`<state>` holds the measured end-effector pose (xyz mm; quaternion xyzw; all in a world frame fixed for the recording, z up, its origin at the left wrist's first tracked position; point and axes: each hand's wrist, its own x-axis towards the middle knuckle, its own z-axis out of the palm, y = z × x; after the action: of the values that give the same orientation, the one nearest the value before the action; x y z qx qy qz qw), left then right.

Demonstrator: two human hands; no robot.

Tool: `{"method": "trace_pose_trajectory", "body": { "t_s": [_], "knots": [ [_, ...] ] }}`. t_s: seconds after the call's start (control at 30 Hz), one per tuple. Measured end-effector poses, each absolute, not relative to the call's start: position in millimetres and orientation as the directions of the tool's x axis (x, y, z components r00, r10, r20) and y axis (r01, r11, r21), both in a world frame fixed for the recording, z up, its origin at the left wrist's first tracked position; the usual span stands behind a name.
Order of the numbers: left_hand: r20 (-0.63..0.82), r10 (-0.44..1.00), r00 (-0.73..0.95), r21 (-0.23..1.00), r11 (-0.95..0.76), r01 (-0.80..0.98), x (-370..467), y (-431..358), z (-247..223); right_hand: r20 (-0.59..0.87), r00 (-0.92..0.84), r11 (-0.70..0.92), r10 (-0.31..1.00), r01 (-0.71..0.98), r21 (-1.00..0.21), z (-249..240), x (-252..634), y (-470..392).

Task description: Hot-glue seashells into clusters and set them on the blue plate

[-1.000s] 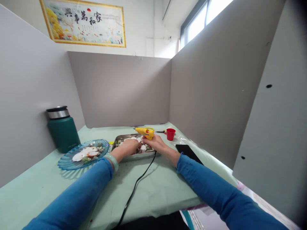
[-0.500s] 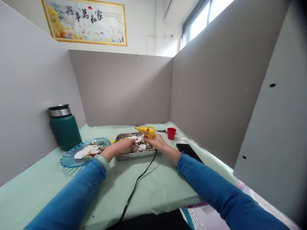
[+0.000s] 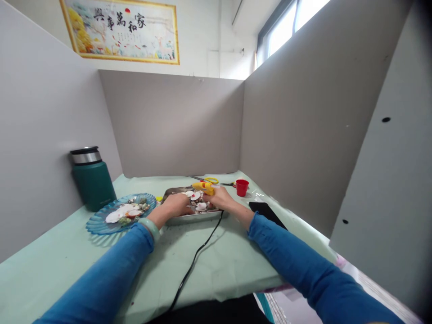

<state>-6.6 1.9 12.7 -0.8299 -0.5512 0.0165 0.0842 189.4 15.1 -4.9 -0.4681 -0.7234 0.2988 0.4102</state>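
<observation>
Only the head view to go on here: the right hand [image 3: 218,198] is wrapped closed around a yellow glue gun [image 3: 203,186], nozzle pointing away toward the left hand [image 3: 177,204], with the black cord [image 3: 194,265] trailing back from under the right wrist toward the person. The left hand sits curled on the near-left part of the metal tray [image 3: 189,219], fingers down among the shells [image 3: 199,207]; can't tell whether it's actually pinching one or just resting on them. Just past the right hand there's a pair of yellow-handled scissors [image 3: 213,181] and a small red cup [image 3: 241,187], and a dark phone [image 3: 266,211] lies beside the right forearm. Off to the outside of the left hand is a blue glass plate [image 3: 101,225] with more shells, and a green thermos [image 3: 92,179] beyond that. For doing this bit well, I'd say pin the shell steady with the left fingers, keep them clear of the hot nozzle, squeeze out a small dab, and mind the cord doesn't drag the tray.
</observation>
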Motion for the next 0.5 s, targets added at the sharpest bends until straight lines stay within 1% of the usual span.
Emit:
{"method": "trace_pose_trajectory", "body": {
  "t_s": [0.1, 0.27, 0.5],
  "knots": [
    [0.036, 0.911, 0.41, -0.143, -0.401, 0.905, 0, -1, 12, 0.283, -0.204, 0.346, 0.937, 0.458, -0.818, -6, 196, 12],
    [0.041, 0.903, 0.427, -0.104, -0.421, 0.901, -6, 7, 6, 0.319, -0.265, 0.404, 0.91, 0.386, -0.83, -6, 194, 8],
    [0.044, 0.882, 0.47, -0.083, -0.466, 0.881, -10, 5, 9, 0.315, -0.286, 0.402, 0.905, 0.333, -0.853, -6, 194, 7]
  ]
}}
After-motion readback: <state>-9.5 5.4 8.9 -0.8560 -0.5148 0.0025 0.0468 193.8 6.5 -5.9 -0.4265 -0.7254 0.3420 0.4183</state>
